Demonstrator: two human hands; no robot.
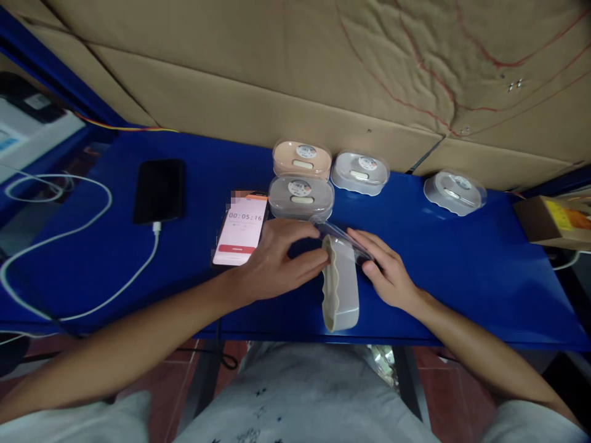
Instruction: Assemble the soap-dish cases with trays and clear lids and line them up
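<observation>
A whitish plastic container (347, 286) with a wavy rim is tipped on its side near the front of the blue table, its opening facing left. My left hand (281, 255) is curled beside it, thumb at the rim and forefinger by the edge of a clear plastic lid (336, 232). The lid slants across the container's upper end. My right hand (390, 274) grips the lid's right end between thumb and fingers. Just beyond my hands stands a grey lidded container (318, 206), with a peach lidded container (286, 155) behind it.
More lidded containers stand along the cardboard wall, one pale (348, 178) and one farther right (446, 195). A lit phone (237, 231) showing a timer lies left of my hand. Beyond it are a dark phone (159, 191) and white cable (111, 301). A cardboard box (535, 221) sits right.
</observation>
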